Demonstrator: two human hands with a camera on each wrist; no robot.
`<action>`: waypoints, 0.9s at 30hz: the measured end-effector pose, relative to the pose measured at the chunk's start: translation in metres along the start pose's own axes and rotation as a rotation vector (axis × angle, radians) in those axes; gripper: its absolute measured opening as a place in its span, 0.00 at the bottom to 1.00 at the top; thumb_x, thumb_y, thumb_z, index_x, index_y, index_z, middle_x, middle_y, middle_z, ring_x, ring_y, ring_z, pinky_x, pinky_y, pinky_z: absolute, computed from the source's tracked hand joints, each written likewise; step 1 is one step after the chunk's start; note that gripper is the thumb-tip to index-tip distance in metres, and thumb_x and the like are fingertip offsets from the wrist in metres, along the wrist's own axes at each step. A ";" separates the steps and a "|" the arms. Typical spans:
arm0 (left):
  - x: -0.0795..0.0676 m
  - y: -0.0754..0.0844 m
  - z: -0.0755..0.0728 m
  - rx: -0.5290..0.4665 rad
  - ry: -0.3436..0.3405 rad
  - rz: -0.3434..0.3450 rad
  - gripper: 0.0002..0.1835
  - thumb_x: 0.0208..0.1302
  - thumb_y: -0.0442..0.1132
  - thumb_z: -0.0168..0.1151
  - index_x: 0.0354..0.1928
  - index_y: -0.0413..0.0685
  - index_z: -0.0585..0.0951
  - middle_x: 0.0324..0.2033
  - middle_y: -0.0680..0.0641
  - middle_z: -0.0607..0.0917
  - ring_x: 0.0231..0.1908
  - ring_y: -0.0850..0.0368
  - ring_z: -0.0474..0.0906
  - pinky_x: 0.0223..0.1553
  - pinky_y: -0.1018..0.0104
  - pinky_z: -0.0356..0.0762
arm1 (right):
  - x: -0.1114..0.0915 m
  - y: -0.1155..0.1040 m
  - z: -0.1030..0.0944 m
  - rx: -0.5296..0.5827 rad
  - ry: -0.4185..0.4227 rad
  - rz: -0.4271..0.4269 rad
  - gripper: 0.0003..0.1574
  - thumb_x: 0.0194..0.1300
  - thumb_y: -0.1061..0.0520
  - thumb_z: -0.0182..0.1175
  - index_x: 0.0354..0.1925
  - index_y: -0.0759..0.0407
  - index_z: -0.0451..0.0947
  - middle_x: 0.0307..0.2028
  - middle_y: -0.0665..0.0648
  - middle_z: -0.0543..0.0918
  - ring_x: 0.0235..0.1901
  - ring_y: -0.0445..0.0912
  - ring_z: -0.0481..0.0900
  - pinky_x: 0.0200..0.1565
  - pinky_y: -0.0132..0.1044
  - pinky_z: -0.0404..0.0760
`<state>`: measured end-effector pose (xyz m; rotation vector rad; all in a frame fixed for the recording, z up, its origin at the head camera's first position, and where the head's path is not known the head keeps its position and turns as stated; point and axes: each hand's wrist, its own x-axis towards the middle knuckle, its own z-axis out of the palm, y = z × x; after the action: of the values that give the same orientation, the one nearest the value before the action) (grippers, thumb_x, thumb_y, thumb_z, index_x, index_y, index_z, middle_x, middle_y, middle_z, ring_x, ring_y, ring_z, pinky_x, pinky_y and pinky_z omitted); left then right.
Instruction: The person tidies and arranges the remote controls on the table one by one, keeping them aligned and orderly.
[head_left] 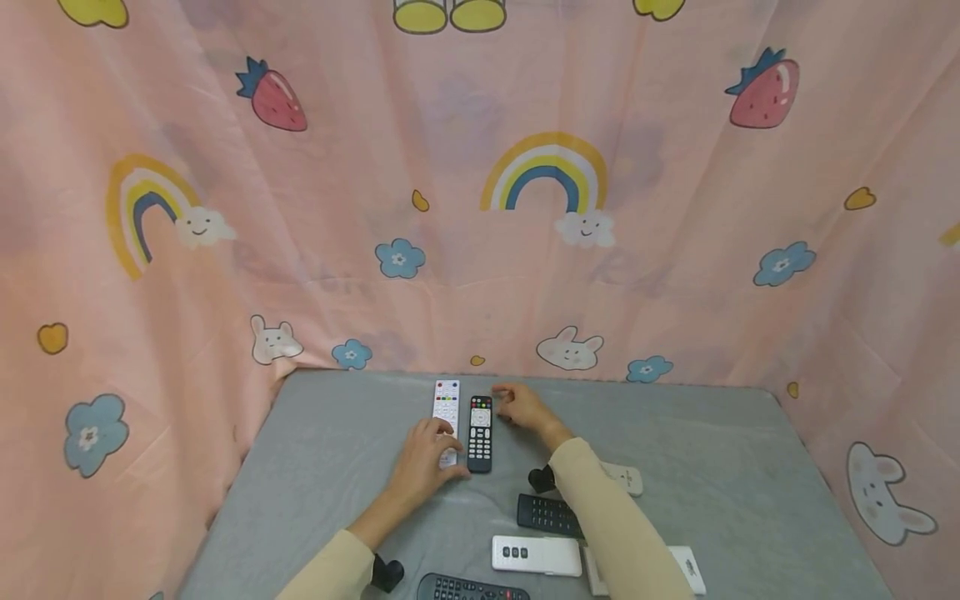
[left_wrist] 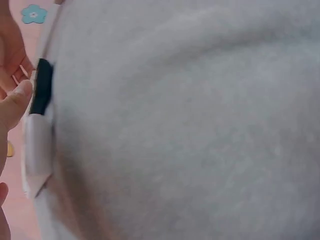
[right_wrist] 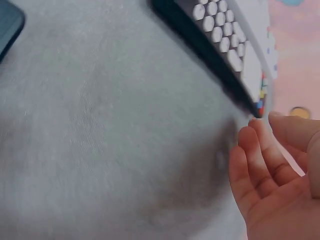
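Two remote controls lie side by side on the grey cloth. My left hand point(head_left: 422, 461) is over the lower part of the white remote control point(head_left: 447, 408), hiding some of its buttons. Its thumb reaches to the lower end of the black remote control point(head_left: 480, 433). At that black remote's upper right corner is my right hand point(head_left: 525, 408), its fingers loosely bent. In the right wrist view, the fingertips point(right_wrist: 255, 125) are right at the black remote's end, and the palm holds nothing. The left wrist view catches the left thumb point(left_wrist: 20, 95) beside the black remote's edge.
Nearer the front lie a black remote point(head_left: 547, 514), a white remote with dark buttons point(head_left: 536, 556) and another black remote point(head_left: 472, 588) at the frame's bottom. A cream remote point(head_left: 624, 478) and white pieces point(head_left: 687, 568) are partly behind the right sleeve. A pink curtain point(head_left: 480, 292) backs the table.
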<state>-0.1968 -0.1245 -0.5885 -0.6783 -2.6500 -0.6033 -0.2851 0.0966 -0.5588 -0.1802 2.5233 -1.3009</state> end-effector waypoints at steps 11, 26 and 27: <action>-0.012 0.018 -0.025 -0.083 0.022 0.068 0.19 0.41 0.51 0.81 0.37 0.60 0.86 0.45 0.55 0.80 0.46 0.57 0.74 0.50 0.58 0.73 | -0.043 -0.008 -0.026 -0.115 0.075 -0.195 0.23 0.67 0.62 0.60 0.60 0.61 0.76 0.39 0.57 0.84 0.38 0.44 0.79 0.41 0.37 0.79; -0.005 0.060 0.003 -0.159 -0.224 0.218 0.27 0.47 0.58 0.75 0.50 0.61 0.84 0.46 0.58 0.81 0.49 0.62 0.74 0.54 0.68 0.75 | -0.152 0.062 -0.057 -0.135 0.248 -0.216 0.21 0.64 0.60 0.65 0.56 0.57 0.79 0.41 0.51 0.84 0.40 0.38 0.78 0.40 0.28 0.80; -0.005 0.060 0.004 -0.160 -0.246 0.221 0.27 0.47 0.58 0.75 0.51 0.61 0.83 0.46 0.59 0.81 0.49 0.63 0.74 0.54 0.69 0.75 | -0.159 0.068 -0.059 -0.141 0.263 -0.203 0.21 0.64 0.59 0.65 0.56 0.56 0.79 0.41 0.51 0.84 0.40 0.38 0.78 0.40 0.28 0.80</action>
<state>-0.1626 -0.0764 -0.5749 -1.1412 -2.7123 -0.7127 -0.1518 0.2205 -0.5493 -0.3228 2.8878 -1.2933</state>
